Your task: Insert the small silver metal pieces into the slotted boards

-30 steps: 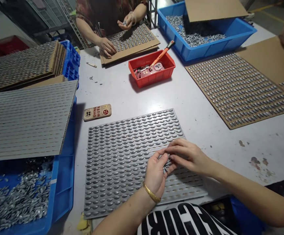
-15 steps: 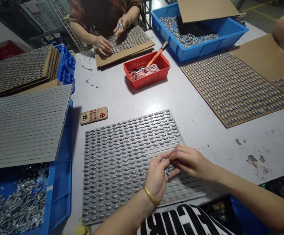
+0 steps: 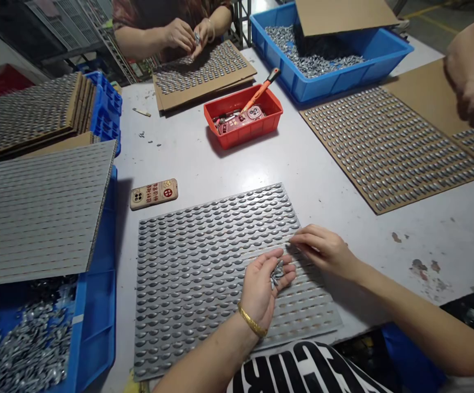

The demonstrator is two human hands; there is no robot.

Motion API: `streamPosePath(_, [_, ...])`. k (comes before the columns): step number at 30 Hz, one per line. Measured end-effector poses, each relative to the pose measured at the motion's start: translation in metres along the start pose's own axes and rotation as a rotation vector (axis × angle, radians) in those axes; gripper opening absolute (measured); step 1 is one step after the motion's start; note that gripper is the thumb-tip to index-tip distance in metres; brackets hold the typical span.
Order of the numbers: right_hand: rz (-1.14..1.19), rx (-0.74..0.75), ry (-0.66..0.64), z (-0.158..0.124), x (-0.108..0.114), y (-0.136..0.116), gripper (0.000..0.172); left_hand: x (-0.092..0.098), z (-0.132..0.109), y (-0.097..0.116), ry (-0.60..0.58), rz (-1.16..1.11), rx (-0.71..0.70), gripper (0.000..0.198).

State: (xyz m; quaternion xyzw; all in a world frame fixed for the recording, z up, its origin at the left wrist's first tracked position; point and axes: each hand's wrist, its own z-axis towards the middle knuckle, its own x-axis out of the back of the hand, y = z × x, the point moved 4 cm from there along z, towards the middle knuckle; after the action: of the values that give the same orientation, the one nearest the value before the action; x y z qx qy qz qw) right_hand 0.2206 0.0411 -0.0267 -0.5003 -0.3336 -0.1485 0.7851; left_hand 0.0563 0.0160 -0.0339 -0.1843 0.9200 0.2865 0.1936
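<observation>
My left hand (image 3: 263, 289) lies cupped palm-up over the near right part of a grey sheet (image 3: 204, 262), shut on a small bunch of silvery metal pieces (image 3: 277, 274). The sheet carries dense rows of these pieces, laid in overlapping lines. My right hand (image 3: 324, 251) sits apart from the left, with its fingertips low over the rows. Whether those fingertips pinch a piece is hidden. A gold bangle (image 3: 252, 321) circles my left wrist.
Across the table, a co-worker's hands (image 3: 187, 35) work over a cardboard sheet (image 3: 204, 76). Around me lie a phone (image 3: 154, 194), a red tray (image 3: 243, 121), blue crates of metal pieces (image 3: 330, 65), and stacked boards (image 3: 28, 112). Another person's hand (image 3: 472, 82) enters at the right.
My right hand has separated from my left, moving right and slightly away from me over the sheet. My left hand stays cupped around the pieces. The co-worker's hands have come together.
</observation>
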Motion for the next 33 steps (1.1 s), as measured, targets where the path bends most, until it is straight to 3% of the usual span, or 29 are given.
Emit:
streamPosePath(4, [-0.131,0.031,-0.023,0.004,-0.007,0.012,0.023,0.001,-0.001,-0.003,-0.008,0.01,0.019,0.019])
streamPosePath(11, [-0.4,0.087,-0.147,0.006,-0.008,0.01,0.027,0.002,-0.003,-0.005,-0.028,0.011,0.011,0.02])
streamPosePath(18, [-0.435,0.105,-0.198,0.006,-0.01,0.011,0.028,0.001,-0.006,-0.004,-0.02,0.048,-0.02,0.026])
streamPosePath(23, [-0.196,0.019,-0.017,0.004,0.007,0.007,0.028,0.005,-0.004,-0.001,0.005,0.075,-0.1,0.027])
streamPosePath(26, [0.032,-0.11,0.062,-0.004,0.017,0.0,0.02,0.004,-0.002,-0.001,-0.022,0.059,-0.107,0.028])
streamPosePath(30, [0.292,-0.228,0.005,-0.018,0.006,-0.015,0.016,-0.001,-0.002,-0.004,-0.048,0.067,-0.096,0.026])
streamPosePath(33, [0.458,-0.377,0.044,-0.026,-0.009,-0.019,0.016,-0.005,0.0,-0.007,-0.054,0.066,-0.097,0.025])
